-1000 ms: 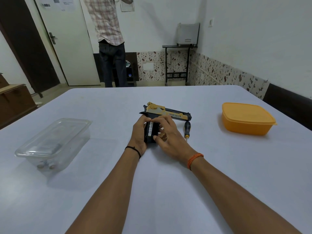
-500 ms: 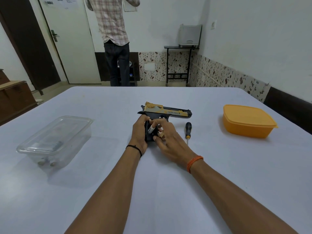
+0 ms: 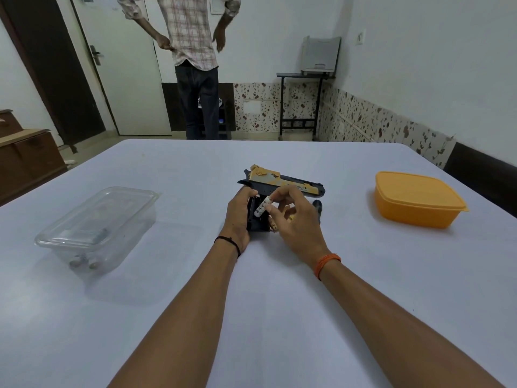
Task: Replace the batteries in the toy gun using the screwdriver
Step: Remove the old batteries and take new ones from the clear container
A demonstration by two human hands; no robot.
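A black and gold toy gun (image 3: 282, 184) lies on its side on the white table (image 3: 251, 289), barrel pointing right, grip toward me. My left hand (image 3: 237, 212) holds the grip from the left, fingers curled on it. My right hand (image 3: 293, 219) pinches a white battery (image 3: 262, 207) tilted just above the open grip compartment. The screwdriver (image 3: 317, 205) lies right of the gun, mostly hidden behind my right hand; only its black handle end shows.
A clear plastic box (image 3: 98, 222) with small items inside stands at the left. An orange lidded box (image 3: 418, 198) stands at the right. A person (image 3: 195, 65) stands beyond the table's far edge near a door.
My right hand has lifted the white battery up out of the grip, where it lay flat a second ago. The left hand stays on the grip. The person behind has turned.
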